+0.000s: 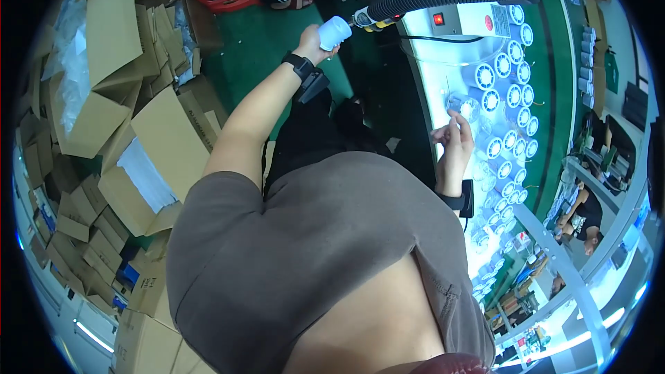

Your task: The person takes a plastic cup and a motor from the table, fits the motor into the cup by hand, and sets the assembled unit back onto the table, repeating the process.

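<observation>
While left hand [313, 47] grips whitish cylinder [334, 32], fingers partly hidden, right hand [453, 149] loosely open, contact with clear cylinder [467, 107] unclear

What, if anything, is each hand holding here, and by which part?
The left hand holds a pale cylinder by its side. Whether the right hand grips the clear container near its fingertips cannot be told.
</observation>
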A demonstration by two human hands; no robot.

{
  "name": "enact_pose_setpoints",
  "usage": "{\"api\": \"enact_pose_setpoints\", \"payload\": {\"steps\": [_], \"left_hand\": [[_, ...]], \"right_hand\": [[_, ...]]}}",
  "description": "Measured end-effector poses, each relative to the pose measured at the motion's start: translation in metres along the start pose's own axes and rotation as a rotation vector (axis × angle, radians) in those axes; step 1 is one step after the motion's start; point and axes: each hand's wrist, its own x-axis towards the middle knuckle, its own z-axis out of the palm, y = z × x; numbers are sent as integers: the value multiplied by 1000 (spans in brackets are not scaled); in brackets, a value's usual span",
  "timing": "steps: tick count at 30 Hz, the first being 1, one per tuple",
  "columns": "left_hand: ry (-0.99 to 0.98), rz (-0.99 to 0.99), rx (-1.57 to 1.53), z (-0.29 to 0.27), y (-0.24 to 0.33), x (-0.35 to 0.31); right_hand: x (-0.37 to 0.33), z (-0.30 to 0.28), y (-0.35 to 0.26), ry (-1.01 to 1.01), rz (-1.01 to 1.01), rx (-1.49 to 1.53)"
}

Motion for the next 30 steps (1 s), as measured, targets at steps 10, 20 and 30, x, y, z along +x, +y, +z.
{"api": "enact_pose_setpoints", "payload": {"steps": [10,20,30], "left_hand": [[133,1255,1640,24,13,-69],[102,1055,1168,-12,19,-31],[-152,-116,-227,-68,-6,-73]], "right_hand": [[41,-113,8,543,-716,-974],[62,-122,14,148,-461,-1554],[-21,-42,-9,-559,-204,433]]}}
